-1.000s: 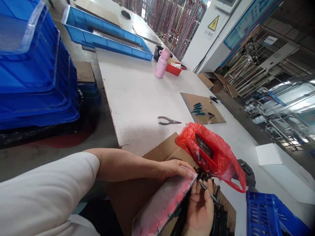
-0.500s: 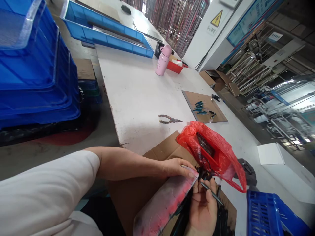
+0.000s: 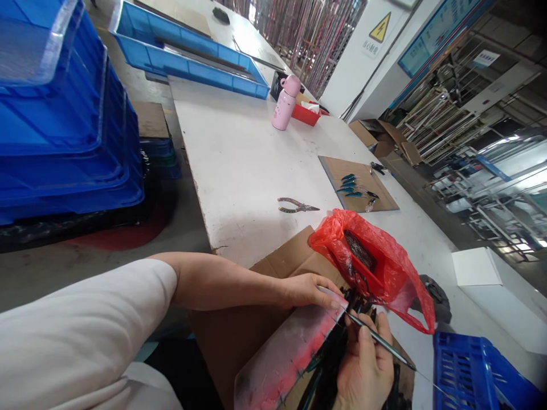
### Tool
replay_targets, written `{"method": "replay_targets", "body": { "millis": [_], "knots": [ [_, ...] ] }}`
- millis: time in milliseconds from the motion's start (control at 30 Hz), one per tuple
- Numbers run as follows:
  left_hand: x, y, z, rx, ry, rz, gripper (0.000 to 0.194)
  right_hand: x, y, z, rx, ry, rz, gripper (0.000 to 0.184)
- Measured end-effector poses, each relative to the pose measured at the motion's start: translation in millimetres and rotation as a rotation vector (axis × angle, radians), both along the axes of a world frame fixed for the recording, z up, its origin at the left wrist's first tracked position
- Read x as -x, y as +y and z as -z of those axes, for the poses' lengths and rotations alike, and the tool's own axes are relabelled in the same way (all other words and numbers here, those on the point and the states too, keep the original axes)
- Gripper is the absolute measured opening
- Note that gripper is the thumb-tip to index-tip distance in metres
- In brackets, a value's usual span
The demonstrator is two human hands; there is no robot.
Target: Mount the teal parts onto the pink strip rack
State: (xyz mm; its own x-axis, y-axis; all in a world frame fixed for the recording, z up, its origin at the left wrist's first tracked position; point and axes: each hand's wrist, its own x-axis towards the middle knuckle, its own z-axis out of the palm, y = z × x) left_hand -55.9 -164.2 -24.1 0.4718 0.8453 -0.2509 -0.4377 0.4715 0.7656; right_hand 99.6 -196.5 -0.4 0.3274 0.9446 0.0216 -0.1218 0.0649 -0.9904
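My left hand (image 3: pixel 314 290) is closed on the top end of a long pink-and-white board (image 3: pixel 277 353), which has short thin wires along its right edge. In my right hand (image 3: pixel 365 364), a slim dark teal spindle-shaped piece (image 3: pixel 387 343) is pinched between thumb and fingers. One tip of that piece meets the board's edge near my left fingers, and a thin wire sticks out of its other end. Under my right hand lies a heap of similar dark slim pieces (image 3: pixel 318 373), partly hidden by the hand and board. A cardboard sheet (image 3: pixel 226 336) lies beneath.
A red plastic bag (image 3: pixel 397 256) stands open just beyond my hands. Pliers (image 3: pixel 298 205) and a brown board (image 3: pixel 380 191) with several teal pieces lie farther off. A pink bottle (image 3: pixel 285 102), a blue basket (image 3: pixel 459 370) and stacked blue crates (image 3: pixel 64 125) surround the work.
My right hand has turned and shifted slightly right, and more of the slim piece and its trailing wire now shows. My left hand keeps its grip on the board.
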Motion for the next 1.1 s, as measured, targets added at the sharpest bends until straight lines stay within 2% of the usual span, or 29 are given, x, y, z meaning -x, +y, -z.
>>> {"method": "replay_targets", "body": {
  "millis": [300, 533, 700, 767, 867, 933, 1000, 1100],
  "knots": [
    [-1, -1, -0.8, 0.027, -0.016, -0.031, 0.048, 3, 0, 4.8, 0.007, 0.008, 0.012, 0.058],
    [0, -1, -2.6, 0.024, -0.016, -0.05, 0.048, 13, 4, 9.6, -0.026, 0.01, 0.013, 0.053],
    [0, 2, -9.9, 0.059, -0.062, 0.009, 0.049, 10, 0, 1.9, -0.081, 0.038, -0.008, 0.056],
    [0, 1, -12.1, 0.055, -0.068, 0.01, 0.049, -6, -16, -4.9, -0.054, -0.043, 0.026, 0.056],
    [-1, -1, -13.1, 0.03, -0.054, -0.024, 0.047, -57, -59, -10.5, 0.067, -0.324, 0.118, 0.055],
    [-3, -2, -12.2, 0.027, -0.03, -0.053, 0.045, -102, -90, -6.8, 0.279, -0.673, 0.205, 0.051],
    [-5, -1, -10.7, 0.029, -0.013, -0.074, 0.04, -146, -116, 2.1, 0.628, -1.062, 0.221, 0.051],
    [-6, -1, -9.7, 0.025, -0.008, -0.085, 0.037, -188, -141, 16.2, 0.791, -1.168, 0.17, 0.046]
  ]
}}
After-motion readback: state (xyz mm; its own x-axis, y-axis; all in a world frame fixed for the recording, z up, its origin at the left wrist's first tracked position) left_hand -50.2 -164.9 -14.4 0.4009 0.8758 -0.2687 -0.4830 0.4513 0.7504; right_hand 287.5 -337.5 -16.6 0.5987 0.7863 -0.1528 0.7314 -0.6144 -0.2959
